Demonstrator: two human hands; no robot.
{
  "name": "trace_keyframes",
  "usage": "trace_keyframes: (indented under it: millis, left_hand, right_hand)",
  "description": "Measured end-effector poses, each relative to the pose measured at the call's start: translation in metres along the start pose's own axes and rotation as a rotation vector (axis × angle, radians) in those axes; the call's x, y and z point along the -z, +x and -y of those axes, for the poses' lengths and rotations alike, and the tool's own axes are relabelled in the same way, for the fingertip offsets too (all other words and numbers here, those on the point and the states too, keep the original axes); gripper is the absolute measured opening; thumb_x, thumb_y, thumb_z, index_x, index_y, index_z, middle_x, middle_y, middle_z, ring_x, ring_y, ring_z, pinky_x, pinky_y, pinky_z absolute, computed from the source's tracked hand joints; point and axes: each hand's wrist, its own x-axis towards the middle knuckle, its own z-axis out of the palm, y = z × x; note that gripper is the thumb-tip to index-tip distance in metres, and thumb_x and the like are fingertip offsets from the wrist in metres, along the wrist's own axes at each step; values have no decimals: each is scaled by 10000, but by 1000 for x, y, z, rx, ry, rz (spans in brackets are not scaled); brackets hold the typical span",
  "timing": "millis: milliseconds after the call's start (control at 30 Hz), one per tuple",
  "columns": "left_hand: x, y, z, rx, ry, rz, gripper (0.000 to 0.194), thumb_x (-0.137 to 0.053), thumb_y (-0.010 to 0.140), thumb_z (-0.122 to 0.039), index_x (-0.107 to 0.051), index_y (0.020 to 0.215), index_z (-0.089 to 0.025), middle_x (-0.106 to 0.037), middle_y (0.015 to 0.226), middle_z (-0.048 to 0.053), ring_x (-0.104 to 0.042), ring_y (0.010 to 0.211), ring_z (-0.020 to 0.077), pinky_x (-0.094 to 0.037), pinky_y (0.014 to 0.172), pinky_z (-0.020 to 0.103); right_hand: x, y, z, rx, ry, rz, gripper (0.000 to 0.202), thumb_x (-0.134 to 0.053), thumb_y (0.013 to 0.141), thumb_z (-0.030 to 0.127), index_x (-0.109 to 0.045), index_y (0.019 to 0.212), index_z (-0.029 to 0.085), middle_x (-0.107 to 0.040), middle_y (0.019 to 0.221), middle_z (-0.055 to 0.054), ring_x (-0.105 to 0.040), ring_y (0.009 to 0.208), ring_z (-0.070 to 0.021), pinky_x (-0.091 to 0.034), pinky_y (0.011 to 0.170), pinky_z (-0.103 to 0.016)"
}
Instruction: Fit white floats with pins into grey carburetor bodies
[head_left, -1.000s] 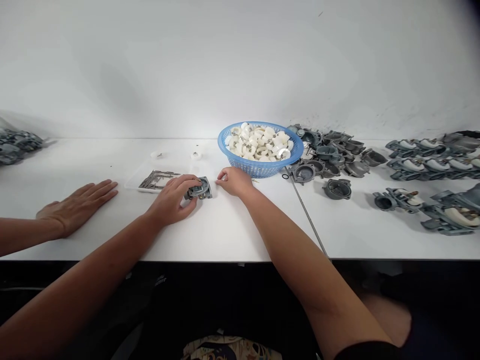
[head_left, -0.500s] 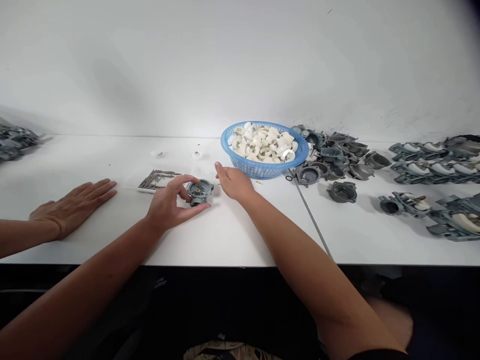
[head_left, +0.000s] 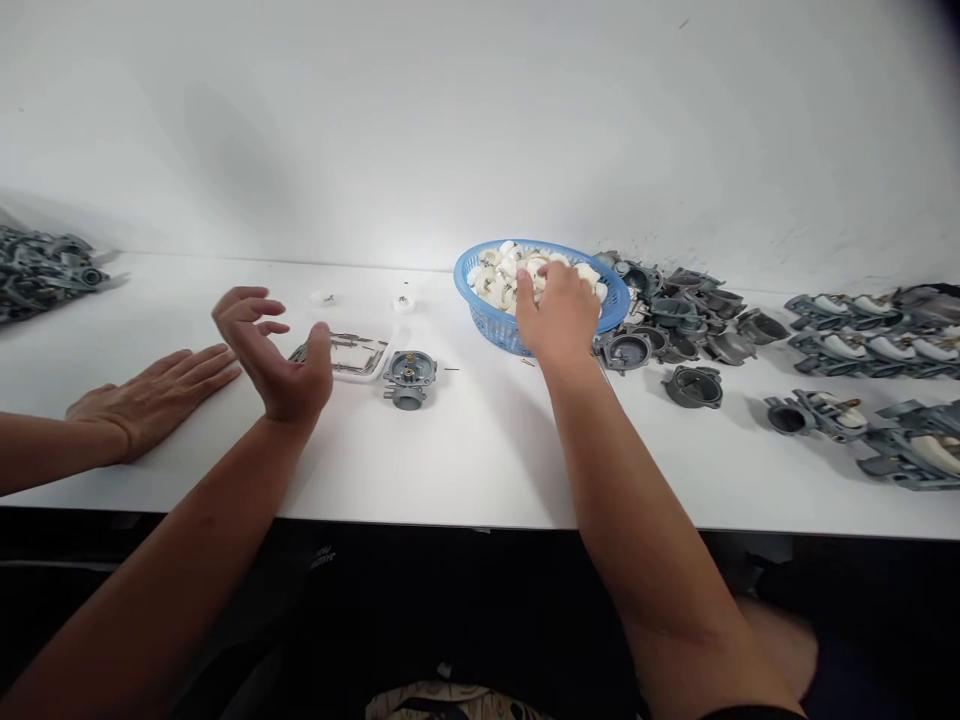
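Grey metal carburetor body (head_left: 407, 377) lying free, left hand (head_left: 276, 352) spread open, right hand (head_left: 556, 312) among white floats (head_left: 504, 280), grip unclear

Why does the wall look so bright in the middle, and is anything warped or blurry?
Head view: light pools on the wall above the blue basket and fades sideways; the table edge bows, a wide-lens warp; the right hand and left hand look sharp; the top right corner darkens.

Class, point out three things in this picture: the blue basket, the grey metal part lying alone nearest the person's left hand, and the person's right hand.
blue basket (head_left: 480, 315), head view, front-left wall.
grey metal part (head_left: 408, 374), head view, top face.
right hand (head_left: 556, 315), head view, back of the hand.
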Motion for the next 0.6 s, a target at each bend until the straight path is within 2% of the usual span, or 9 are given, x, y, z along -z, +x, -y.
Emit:
trace_keyframes:
  millis: [67,133,300,433,533,600]
  left_hand:
    - [4,2,4,45,50,19,328,-662,837,-200,-477,1107,-213,-533,1248,109,-529,1268,298,-526,732,442]
    - [8,3,9,64,71,66,292,-629,879,-213,-481,1131,-201,-523,1257,92,-507,1305,282,-523,746,437]
    - [5,3,15,123,54,144,284,-653,855,-238,-502,1094,-210,-537,1268,94,-549,1241,283,-527,729,439]
    - [2,2,14,142,0,156,315,-694,759,-196,-526,1024,-216,-578,1243,96,-599,1160,283,-539,731,441]
    - [3,2,13,144,-12,210,283,-668,812,-232,-543,1065,-216,-577,1261,56,-597,1168,260,-542,780,443]
    - [5,2,12,155,-6,246,252,-644,863,-273,-545,1088,-218,-575,1271,36,-596,1167,244,-541,808,452]
  right_hand:
    - [-7,6,-8,-71,-31,223,583,-298,1032,609,-663,962,159,-657,853,-121,-689,966,-334,-499,903,-542]
    - [-11,9,-13,-66,-44,333,655,-304,1003,686,-651,840,155,-584,692,-78,-701,878,-313,-493,884,-531]
    - [-6,12,-12,8,-81,448,634,-365,965,735,-599,770,179,-556,607,-58,-688,817,-323,-447,910,-589]
    - [5,11,-11,83,-88,510,562,-323,1005,659,-570,785,205,-612,636,-55,-664,776,-297,-414,943,-590]
    - [9,9,-10,96,-50,552,546,-319,1006,641,-580,790,213,-634,650,-37,-640,739,-257,-393,977,-571]
    - [7,9,-8,55,-18,515,526,-376,982,648,-599,785,215,-662,692,-37,-634,744,-248,-382,999,-565]
